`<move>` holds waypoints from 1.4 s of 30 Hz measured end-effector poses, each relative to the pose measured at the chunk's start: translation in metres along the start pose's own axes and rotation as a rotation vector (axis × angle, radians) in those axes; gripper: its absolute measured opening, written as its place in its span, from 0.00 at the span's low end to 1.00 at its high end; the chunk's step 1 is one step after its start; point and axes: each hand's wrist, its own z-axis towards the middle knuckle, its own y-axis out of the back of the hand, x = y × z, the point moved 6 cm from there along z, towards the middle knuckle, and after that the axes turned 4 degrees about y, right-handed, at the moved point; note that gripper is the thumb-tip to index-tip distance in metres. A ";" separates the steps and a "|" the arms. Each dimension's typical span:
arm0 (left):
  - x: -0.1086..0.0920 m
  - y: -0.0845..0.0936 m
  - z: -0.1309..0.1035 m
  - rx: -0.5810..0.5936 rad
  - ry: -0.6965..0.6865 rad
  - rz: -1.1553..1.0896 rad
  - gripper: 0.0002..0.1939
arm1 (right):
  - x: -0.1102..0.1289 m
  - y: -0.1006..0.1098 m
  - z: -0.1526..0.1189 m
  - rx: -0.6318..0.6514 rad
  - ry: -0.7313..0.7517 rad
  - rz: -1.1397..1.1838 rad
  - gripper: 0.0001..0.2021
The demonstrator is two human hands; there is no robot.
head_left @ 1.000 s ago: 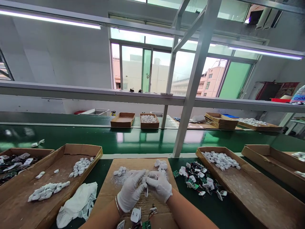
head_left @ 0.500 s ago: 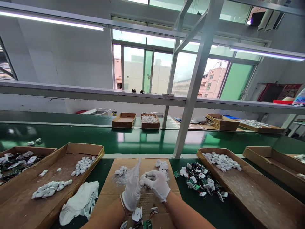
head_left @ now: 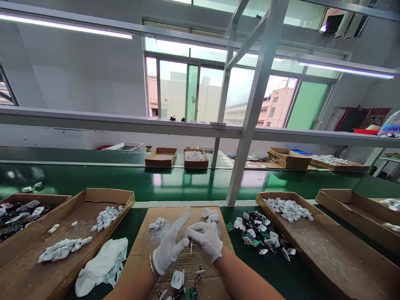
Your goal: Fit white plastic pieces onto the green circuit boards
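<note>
Both hands wear white gloves above a cardboard sheet. My left hand has its fingers stretched up and its thumb apart, with nothing seen in it. My right hand is pinched on a small white piece, which points down beside the left thumb. Small white parts lie on the sheet at the left and near the right hand. Below the hands are a white housing and a green circuit board with wires.
Cardboard trays with white parts stand left and right. A pile of circuit boards and housings lies right of the sheet. A white cloth lies left. A metal post rises behind, before the green belt.
My left hand has moved a little left and tilted, and its thumb has come apart from the right fingers. A thin white piece now shows below the right fingertips. The view has shifted slightly.
</note>
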 end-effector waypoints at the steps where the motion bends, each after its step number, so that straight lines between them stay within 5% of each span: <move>1: 0.004 0.001 0.001 0.015 0.017 0.030 0.38 | 0.003 -0.002 -0.001 0.023 -0.001 0.050 0.19; 6: 0.010 0.002 0.006 0.093 0.087 0.065 0.32 | 0.001 -0.007 -0.003 0.064 0.021 0.160 0.21; 13: 0.002 0.000 0.003 -0.020 0.079 -0.081 0.24 | 0.000 -0.011 -0.006 0.142 0.022 0.172 0.25; 18: -0.006 0.000 0.000 -0.071 0.031 0.055 0.18 | -0.003 -0.012 -0.006 0.169 -0.052 0.026 0.24; 23: -0.001 0.006 0.000 -0.165 0.026 0.274 0.16 | -0.017 -0.006 0.001 0.136 -0.010 0.018 0.24; 28: 0.022 0.001 -0.001 -0.097 0.099 0.254 0.31 | -0.044 0.001 0.006 0.055 -0.122 0.229 0.23; 38: 0.031 0.000 -0.004 -0.160 0.203 0.041 0.06 | -0.070 -0.008 0.008 -0.003 -0.276 0.356 0.21; 42: 0.032 -0.004 -0.005 -0.159 0.184 0.230 0.17 | -0.077 -0.004 0.011 -0.072 -0.244 0.392 0.19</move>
